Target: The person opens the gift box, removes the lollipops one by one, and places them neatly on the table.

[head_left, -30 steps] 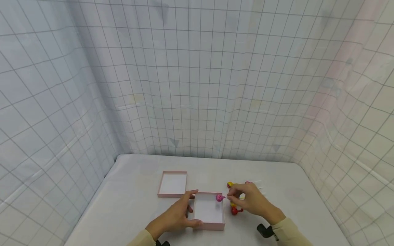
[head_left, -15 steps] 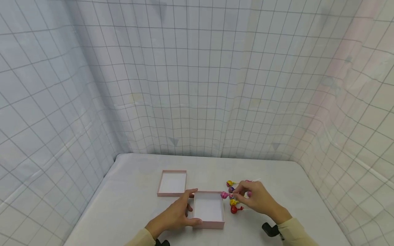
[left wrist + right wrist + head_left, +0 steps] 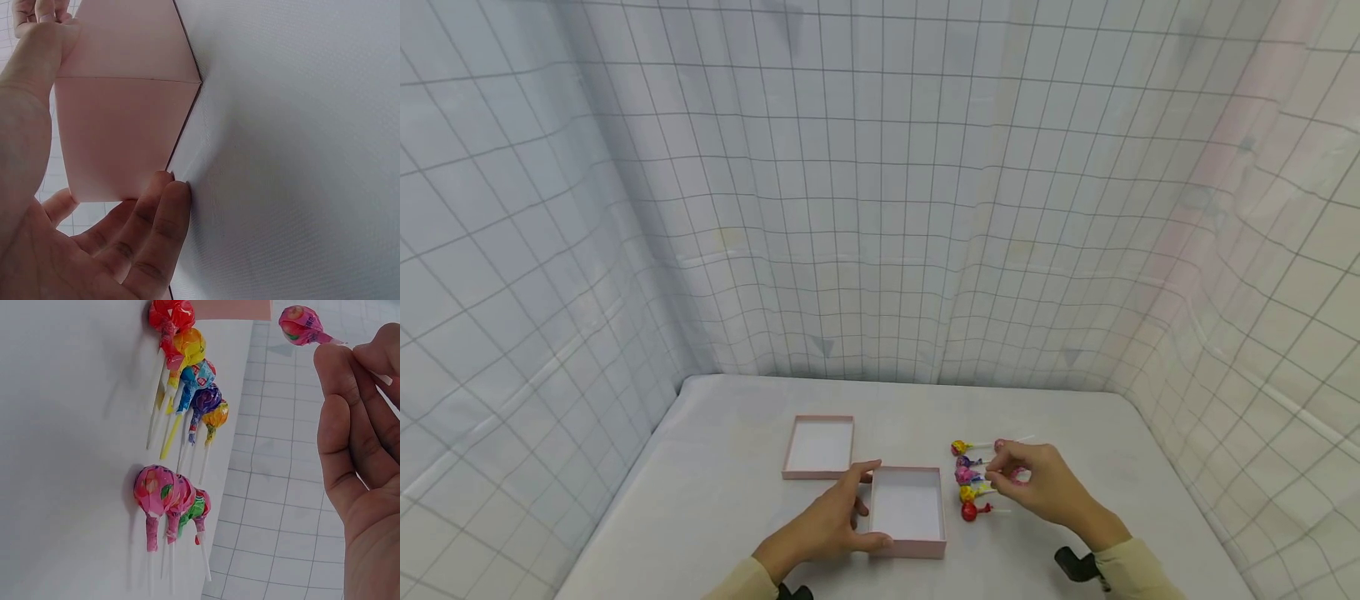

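Observation:
My left hand (image 3: 827,527) holds a pale pink box (image 3: 910,548) with a white inside, thumb at its near-left corner and index finger at its far-left corner. Several fingers rest along the box's left wall in the left wrist view. To the right of the box, my right hand (image 3: 1043,485) pinches the stick of a pink-wrapped lollipop (image 3: 300,326) between thumb and fingertips. That lollipop is raised above the table, its ball pointing left. Beneath it lies a column of lollipops, among them a red one (image 3: 969,511) and a yellow one (image 3: 967,494).
A shallow pink lid (image 3: 822,447), white inside, lies behind and left of the box. More pink lollipops (image 3: 150,490) lie in a second group by the right hand. White cloth covers the table (image 3: 722,467); gridded curtains (image 3: 880,250) enclose the back and sides.
My right hand has carried the pink lollipop rightward, from above the box's right edge to over the lollipops on the table. The left hand and the box have stayed in place.

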Demonstrator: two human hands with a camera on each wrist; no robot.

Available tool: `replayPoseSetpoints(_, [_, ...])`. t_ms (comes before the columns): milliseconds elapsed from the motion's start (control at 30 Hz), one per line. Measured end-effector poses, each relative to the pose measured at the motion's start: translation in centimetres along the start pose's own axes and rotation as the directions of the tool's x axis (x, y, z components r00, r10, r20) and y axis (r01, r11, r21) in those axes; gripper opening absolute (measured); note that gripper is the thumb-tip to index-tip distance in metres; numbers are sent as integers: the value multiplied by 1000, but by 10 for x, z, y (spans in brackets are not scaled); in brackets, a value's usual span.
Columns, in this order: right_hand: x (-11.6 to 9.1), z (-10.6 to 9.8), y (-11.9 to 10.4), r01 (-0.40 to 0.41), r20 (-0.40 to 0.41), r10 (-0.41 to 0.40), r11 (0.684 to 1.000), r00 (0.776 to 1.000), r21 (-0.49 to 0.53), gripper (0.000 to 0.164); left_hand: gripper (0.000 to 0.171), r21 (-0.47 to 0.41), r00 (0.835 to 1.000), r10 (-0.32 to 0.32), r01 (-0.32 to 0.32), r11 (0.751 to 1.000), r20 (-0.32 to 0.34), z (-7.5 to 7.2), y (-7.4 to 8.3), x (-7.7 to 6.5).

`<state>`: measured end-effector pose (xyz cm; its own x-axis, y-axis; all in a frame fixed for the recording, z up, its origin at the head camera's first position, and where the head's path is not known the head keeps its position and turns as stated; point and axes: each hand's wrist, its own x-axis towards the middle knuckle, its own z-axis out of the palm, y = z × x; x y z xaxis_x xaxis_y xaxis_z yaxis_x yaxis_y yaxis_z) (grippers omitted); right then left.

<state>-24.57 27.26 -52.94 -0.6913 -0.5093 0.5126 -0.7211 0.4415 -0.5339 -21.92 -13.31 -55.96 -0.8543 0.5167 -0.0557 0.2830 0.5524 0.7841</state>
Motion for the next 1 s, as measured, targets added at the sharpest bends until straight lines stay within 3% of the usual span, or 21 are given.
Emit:
replayPoseSetpoints(333, [-15,-9,7,-46,-14,45,998,999,-36,20,115,8,1000,16,-16,1000,0,0,-3,0])
replayPoseSetpoints(500, [-24,-12,11,-104,-14,104,993,995,-48,15,115,6,1000,12,-12,1000,0,0,-3,1])
replayPoseSetpoints(667, [-32,-15,14,-147,-13,146,987,989,-63,21,114,6,1000,9,-9,1000,0,1,-3,1])
replayPoseSetpoints(867, [-41,-20,19,-148,0,148,987,989,-54,11,115,5,1000,-2,2,1000,2,3,-3,1])
replayPoseSetpoints(1000, [-45,-21,20,-153,-23,152,987,988,-56,17,115,6,1000,-7,7,1000,1,3,-3,1])
